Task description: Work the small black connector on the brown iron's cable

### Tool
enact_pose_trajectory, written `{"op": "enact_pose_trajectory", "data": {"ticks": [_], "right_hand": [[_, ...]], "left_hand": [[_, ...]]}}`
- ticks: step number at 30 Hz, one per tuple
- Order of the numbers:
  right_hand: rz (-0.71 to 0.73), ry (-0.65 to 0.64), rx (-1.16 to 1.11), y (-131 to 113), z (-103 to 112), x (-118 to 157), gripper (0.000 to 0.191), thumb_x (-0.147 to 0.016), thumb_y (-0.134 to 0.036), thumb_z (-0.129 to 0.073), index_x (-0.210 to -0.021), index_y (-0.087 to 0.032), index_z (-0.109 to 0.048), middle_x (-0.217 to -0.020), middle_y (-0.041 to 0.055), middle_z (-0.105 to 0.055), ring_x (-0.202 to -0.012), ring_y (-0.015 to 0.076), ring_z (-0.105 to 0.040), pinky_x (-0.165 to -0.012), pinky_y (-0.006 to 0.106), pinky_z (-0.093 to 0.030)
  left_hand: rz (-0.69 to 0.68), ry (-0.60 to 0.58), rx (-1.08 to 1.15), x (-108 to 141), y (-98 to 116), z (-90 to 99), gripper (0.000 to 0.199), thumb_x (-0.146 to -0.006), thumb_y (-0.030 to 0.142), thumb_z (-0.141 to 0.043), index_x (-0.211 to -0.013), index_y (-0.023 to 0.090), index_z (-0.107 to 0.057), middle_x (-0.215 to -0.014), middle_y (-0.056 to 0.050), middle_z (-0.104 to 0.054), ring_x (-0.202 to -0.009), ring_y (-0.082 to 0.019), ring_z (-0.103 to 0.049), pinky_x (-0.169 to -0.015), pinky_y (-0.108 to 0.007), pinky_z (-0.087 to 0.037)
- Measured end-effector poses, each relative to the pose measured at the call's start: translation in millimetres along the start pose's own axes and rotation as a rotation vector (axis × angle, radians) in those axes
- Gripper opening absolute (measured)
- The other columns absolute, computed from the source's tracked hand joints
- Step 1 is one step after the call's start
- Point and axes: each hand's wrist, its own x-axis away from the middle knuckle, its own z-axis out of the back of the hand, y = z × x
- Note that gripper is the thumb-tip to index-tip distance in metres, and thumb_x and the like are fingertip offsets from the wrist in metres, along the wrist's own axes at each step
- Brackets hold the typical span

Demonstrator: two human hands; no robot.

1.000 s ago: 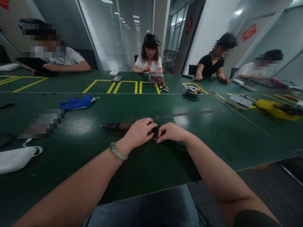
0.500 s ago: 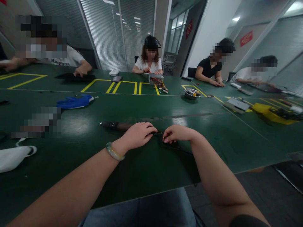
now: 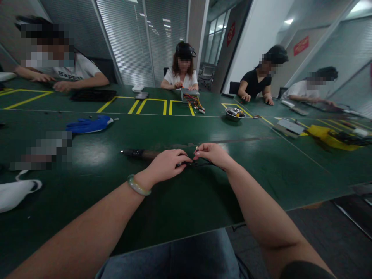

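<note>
Fingers of left hand (image 3: 166,166) grasping one dark tool (image 3: 148,155), right hand (image 3: 214,155) pinching one tiny piece (image 3: 197,148), one blue glove (image 3: 89,124)

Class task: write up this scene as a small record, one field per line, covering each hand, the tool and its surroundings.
Left hand: resting over the tool's near end
Right hand: pinching a small piece
Tool: dark, long, lying flat, metal tip pointing left
Table: green, with yellow tape outlines
Glove: blue, beyond the tool
Bowl: metal, holding small items
People: four, across the table
</note>
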Motion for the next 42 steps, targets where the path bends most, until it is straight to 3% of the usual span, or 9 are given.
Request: {"op": "enact_pose_trajectory", "data": {"ticks": [2, 5, 11, 15, 19, 27, 31, 38, 42], "right_hand": [[-0.011, -0.184, 0.000, 0.3, -5.4, 1.6, 0.028, -0.077, -0.040, -0.073, -0.086, -0.016, -0.064, -0.088, 0.0048, -0.070, -0.088, 0.0168, -0.064, -0.080, 0.026, -0.047], [-0.026, -0.357, 0.038, 1.0, -10.6, 5.1, 0.024, -0.080, -0.037, -0.072, -0.089, -0.016, -0.065, -0.089, 0.0034, -0.070, -0.090, 0.0158, -0.064, -0.084, 0.026, -0.045], [-0.044, -0.435, 0.186, 1.2, -8.4, 7.9, 0.018, -0.085, -0.032, -0.066, -0.096, -0.018, -0.067, -0.091, 0.0008, -0.071, -0.078, 0.0130, -0.063, -0.074, 0.024, -0.045], [0.000, -0.438, 0.231, -2.2, -9.4, 10.7, 0.018, -0.082, -0.030, -0.070, -0.097, -0.021, -0.073, -0.094, -0.0004, -0.070, -0.090, 0.0156, -0.064, -0.088, 0.026, -0.044], [-0.011, -0.393, 0.257, -1.9, -10.5, 11.6, 0.016, -0.086, -0.028, -0.065, -0.098, -0.020, -0.071, -0.088, 0.0003, -0.069, -0.078, 0.0142, -0.063, -0.076, 0.025, -0.046], [-0.070, -0.041, 0.447, 1.5, -6.5, 4.6, 0.010, -0.089, -0.024, -0.062, -0.091, -0.016, -0.068, -0.078, 0.0024, -0.067, -0.071, 0.0142, -0.060, -0.064, 0.024, -0.042], [-0.043, -0.043, 0.293, 7.8, -5.9, 6.0, 0.011, -0.088, -0.024, -0.062, -0.092, -0.015, -0.068, -0.082, 0.0027, -0.067, -0.073, 0.0140, -0.060, -0.067, 0.024, -0.043], [-0.072, -0.092, 0.176, 12.8, -6.6, 19.5, 0.030, -0.092, -0.042, -0.057, -0.103, -0.014, -0.061, -0.063, -0.0014, -0.060, -0.057, 0.0119, -0.052, -0.055, 0.022, -0.033], [-0.136, -0.220, 0.180, 10.3, 3.7, 26.1, 0.036, -0.088, -0.044, -0.063, -0.108, -0.014, -0.061, -0.078, 0.0021, -0.064, -0.066, 0.0123, -0.054, -0.057, 0.022, -0.036]], "left_hand": [[-0.004, -0.003, -0.007, 0.0, -0.9, -0.4, 0.026, -0.089, 0.027, -0.054, -0.113, 0.029, -0.065, -0.116, -0.004, -0.061, -0.103, -0.021, -0.059, -0.089, -0.037, -0.047], [-0.006, -0.005, -0.007, -0.1, -1.8, -0.8, 0.024, -0.087, 0.027, -0.057, -0.110, 0.028, -0.065, -0.116, -0.003, -0.061, -0.103, -0.021, -0.059, -0.090, -0.037, -0.047], [0.009, -0.003, -0.017, -0.8, -1.0, -1.6, 0.026, -0.086, 0.033, -0.061, -0.111, 0.028, -0.063, -0.112, -0.003, -0.061, -0.099, -0.021, -0.059, -0.085, -0.036, -0.047], [0.026, 0.004, -0.032, -1.9, -0.5, -2.5, 0.026, -0.087, 0.032, -0.059, -0.113, 0.029, -0.063, -0.110, -0.003, -0.061, -0.097, -0.021, -0.059, -0.083, -0.035, -0.047], [0.028, 0.014, -0.035, -2.4, -0.7, -3.8, 0.022, -0.087, 0.031, -0.059, -0.108, 0.028, -0.065, -0.109, -0.003, -0.061, -0.095, -0.021, -0.059, -0.081, -0.035, -0.046], [0.039, 0.037, -0.007, -2.3, -1.9, -6.2, 0.022, -0.089, 0.034, -0.058, -0.109, 0.030, -0.065, -0.111, -0.001, -0.061, -0.096, -0.020, -0.059, -0.082, -0.034, -0.046], [0.041, 0.050, -0.010, -2.1, -1.5, -6.4, 0.021, -0.088, 0.035, -0.059, -0.108, 0.031, -0.066, -0.111, -0.001, -0.062, -0.095, -0.020, -0.059, -0.081, -0.034, -0.046], [0.049, 0.065, -0.005, -1.8, -0.6, -6.6, 0.024, -0.087, 0.034, -0.059, -0.110, 0.030, -0.065, -0.109, -0.002, -0.062, -0.095, -0.020, -0.060, -0.082, -0.034, -0.046], [0.039, 0.059, -0.009, -2.0, -0.8, -6.2, 0.025, -0.087, 0.032, -0.060, -0.112, 0.028, -0.064, -0.108, -0.003, -0.062, -0.095, -0.020, -0.060, -0.083, -0.033, -0.046]]}}
